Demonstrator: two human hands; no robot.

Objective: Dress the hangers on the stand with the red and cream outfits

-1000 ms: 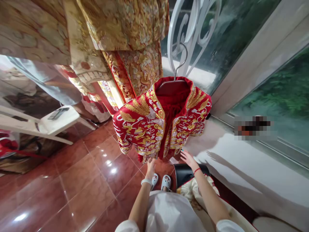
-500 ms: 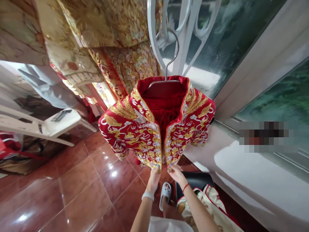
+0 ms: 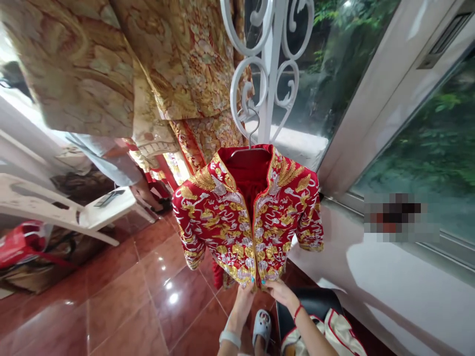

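A red jacket (image 3: 226, 222) with gold and silver embroidery hangs on a metal hanger (image 3: 253, 132) from a white scrolled metal stand (image 3: 275, 69). Its front edges almost meet in the middle, and dark red lining shows inside the collar. My left hand (image 3: 245, 294) pinches the bottom corner of the left front edge. With its fingers closed, my right hand (image 3: 281, 290) holds the matching corner on the right. Both thumbs rest on the embroidered hem; the fingers behind the cloth are hidden.
Gold embroidered garments (image 3: 178, 64) hang at upper left. A white chair (image 3: 111, 202) with a dark flat object stands left, and a person's leg (image 3: 144, 195) shows behind it. A black stool (image 3: 315, 306) holds cream cloth (image 3: 334, 331) at lower right, beside the wall and windows.
My view has tilted up, showing more of the stand and window. The jacket's two front edges have come closer together, with both hands still on the hem corners.
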